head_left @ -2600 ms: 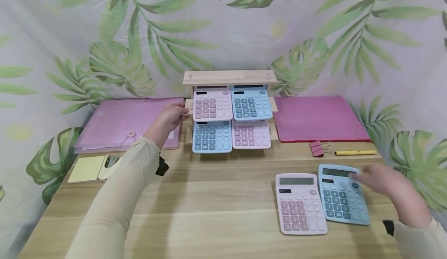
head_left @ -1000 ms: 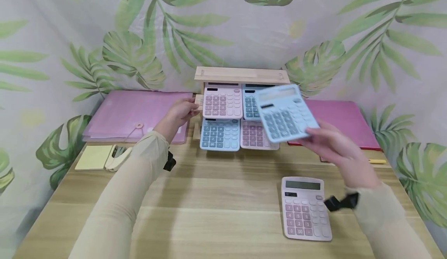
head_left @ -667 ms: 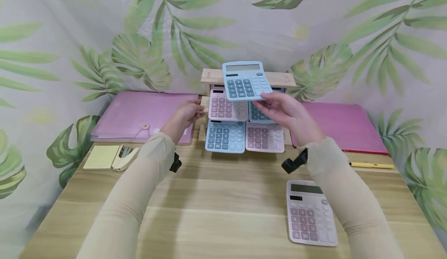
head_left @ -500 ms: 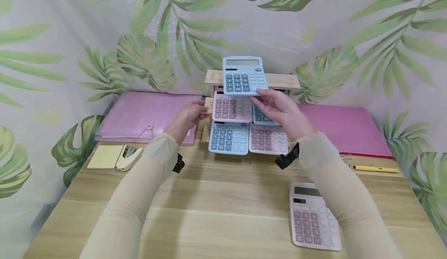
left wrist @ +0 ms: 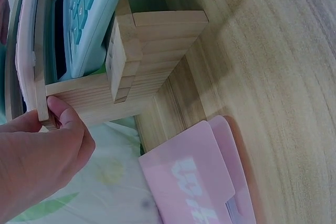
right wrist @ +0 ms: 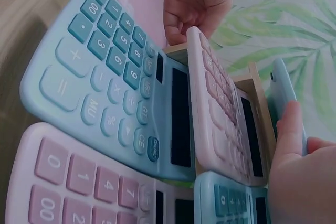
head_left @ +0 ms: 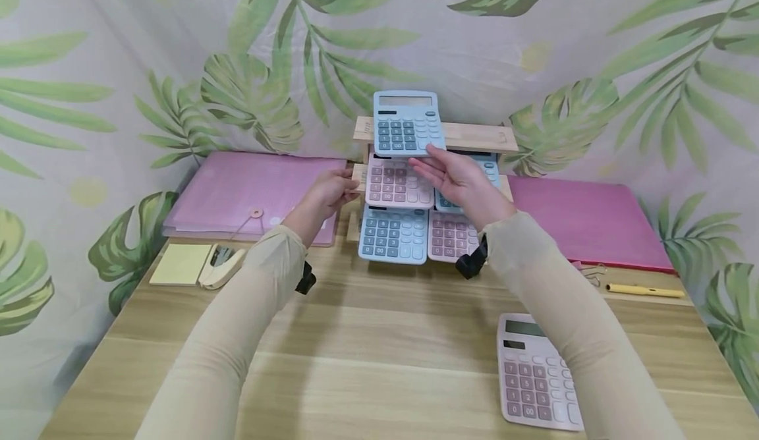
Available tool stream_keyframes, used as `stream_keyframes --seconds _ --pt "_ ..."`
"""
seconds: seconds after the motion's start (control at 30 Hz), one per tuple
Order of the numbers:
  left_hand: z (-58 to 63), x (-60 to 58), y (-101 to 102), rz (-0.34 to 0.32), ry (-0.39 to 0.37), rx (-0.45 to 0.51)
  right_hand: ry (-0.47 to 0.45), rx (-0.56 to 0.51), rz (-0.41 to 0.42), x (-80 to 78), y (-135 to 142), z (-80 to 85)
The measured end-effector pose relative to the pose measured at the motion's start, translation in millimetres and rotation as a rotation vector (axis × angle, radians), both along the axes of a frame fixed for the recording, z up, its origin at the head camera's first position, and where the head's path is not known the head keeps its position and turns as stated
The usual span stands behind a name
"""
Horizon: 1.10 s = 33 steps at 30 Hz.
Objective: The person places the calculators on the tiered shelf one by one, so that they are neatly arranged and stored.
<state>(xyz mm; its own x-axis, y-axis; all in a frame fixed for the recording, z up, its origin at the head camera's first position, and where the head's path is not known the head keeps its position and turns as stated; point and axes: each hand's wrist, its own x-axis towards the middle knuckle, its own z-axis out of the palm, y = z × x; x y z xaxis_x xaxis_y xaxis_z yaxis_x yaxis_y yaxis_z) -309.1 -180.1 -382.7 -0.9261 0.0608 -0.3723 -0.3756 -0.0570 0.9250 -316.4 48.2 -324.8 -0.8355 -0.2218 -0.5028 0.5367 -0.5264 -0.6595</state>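
In the head view, my right hand pinches a blue calculator by its lower right corner. It is over the left part of the top slat of a wooden display rack; whether it touches the slat I cannot tell. My left hand pinches the left end of the middle slat, plain in the left wrist view too. On the middle tier lean a pink calculator and a blue one, partly behind my right hand. Below them lean another blue calculator and a pink one.
Another pink calculator lies on the wooden table, partly under my right forearm. A lilac folder, yellow sticky notes and a cream stapler are at left. At right are a magenta folder and a yellow pen.
My right hand has picked up the blue calculator from the table's right side and carried it up and left to the rack's top. My left hand has stayed on the slat.
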Motion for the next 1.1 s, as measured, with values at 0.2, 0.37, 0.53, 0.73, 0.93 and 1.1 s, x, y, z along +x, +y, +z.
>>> stream_keyframes --seconds 0.2,0.37,0.53,0.73,0.93,1.1 --pt "-0.4 1.5 2 -0.005 -0.003 -0.005 -0.039 0.020 0.002 -4.9 -11 -2.9" --pt "-1.3 1.0 2 -0.007 -0.003 0.012 -0.039 0.002 0.023 -6.7 -15 -3.3" --pt "-1.1 0.9 1 -0.005 -0.002 0.006 0.003 -0.050 0.069 8.9 -9 4.6" --pt "-0.1 0.7 3 -0.008 -0.010 -0.005 0.378 0.227 0.481 73.4 39 15.9" --pt "3.3 1.5 4 -0.016 -0.013 -0.011 0.775 1.019 0.737 137.5 129 -6.5" --pt "-2.6 -1.4 3 -0.012 -0.018 -0.047 0.722 1.656 0.723 171.0 193 -38.3"
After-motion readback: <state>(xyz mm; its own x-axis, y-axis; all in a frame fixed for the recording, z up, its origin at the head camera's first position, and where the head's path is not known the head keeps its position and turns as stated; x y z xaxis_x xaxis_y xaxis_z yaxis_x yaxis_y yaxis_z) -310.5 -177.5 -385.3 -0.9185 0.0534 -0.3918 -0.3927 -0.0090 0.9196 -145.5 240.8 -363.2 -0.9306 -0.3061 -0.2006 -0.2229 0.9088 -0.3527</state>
